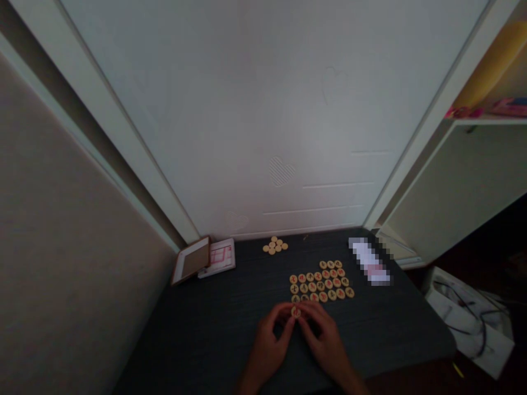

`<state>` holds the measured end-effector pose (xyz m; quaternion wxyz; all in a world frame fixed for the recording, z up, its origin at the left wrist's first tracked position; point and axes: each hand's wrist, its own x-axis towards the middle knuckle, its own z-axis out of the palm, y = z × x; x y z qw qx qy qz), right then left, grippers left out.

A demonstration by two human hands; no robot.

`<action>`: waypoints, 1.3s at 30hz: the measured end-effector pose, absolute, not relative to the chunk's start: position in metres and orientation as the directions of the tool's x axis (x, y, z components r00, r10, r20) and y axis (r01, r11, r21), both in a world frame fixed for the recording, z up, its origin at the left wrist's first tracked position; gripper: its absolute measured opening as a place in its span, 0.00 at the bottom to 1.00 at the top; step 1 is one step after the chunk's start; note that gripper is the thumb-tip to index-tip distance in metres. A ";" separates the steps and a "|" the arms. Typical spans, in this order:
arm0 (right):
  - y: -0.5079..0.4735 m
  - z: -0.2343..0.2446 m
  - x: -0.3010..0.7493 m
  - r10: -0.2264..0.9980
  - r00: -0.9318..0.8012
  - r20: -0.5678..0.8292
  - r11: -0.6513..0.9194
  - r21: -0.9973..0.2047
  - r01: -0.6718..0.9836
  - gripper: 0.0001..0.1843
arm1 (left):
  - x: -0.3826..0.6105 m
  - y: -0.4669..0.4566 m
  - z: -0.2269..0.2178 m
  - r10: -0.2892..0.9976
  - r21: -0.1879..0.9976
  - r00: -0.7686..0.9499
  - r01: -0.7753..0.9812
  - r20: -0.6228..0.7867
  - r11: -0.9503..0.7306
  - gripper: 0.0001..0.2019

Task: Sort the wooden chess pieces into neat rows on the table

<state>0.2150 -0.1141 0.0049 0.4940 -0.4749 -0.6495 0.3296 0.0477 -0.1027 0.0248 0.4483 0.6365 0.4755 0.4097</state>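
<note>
My left hand (272, 334) and my right hand (321, 332) meet at the near side of the dark table. Between their fingertips, both grip one round Chinese chess piece (295, 312) with a red character facing up. Just beyond the fingers lie rows of Chinese chess pieces (320, 286), face up, with red or dark characters. The nearest row touches or nearly touches my fingers, which partly cover its left end. Farther back, a small cluster of plain-faced wooden discs (272, 244) sits close to the white panel.
At the table's back left, a brown-edged open box (191, 262) leans over a white case with red lines (223, 255). A blurred-out white and pink item (370, 263) lies at right. Beyond the dark tabletop (214, 312), a white bin with cables (473, 323) stands lower right.
</note>
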 end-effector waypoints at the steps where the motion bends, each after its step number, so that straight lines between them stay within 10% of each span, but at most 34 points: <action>1: -0.114 0.005 0.215 0.944 -0.057 0.324 0.327 -0.901 0.286 0.13 | 0.048 -0.103 0.025 0.972 0.960 0.212 0.238 0.097 -0.148 0.12; 39: -0.113 0.005 0.215 0.993 0.008 0.118 0.117 -0.988 0.101 0.16 | 0.048 -0.104 0.021 0.969 0.939 0.225 0.299 0.103 -0.169 0.13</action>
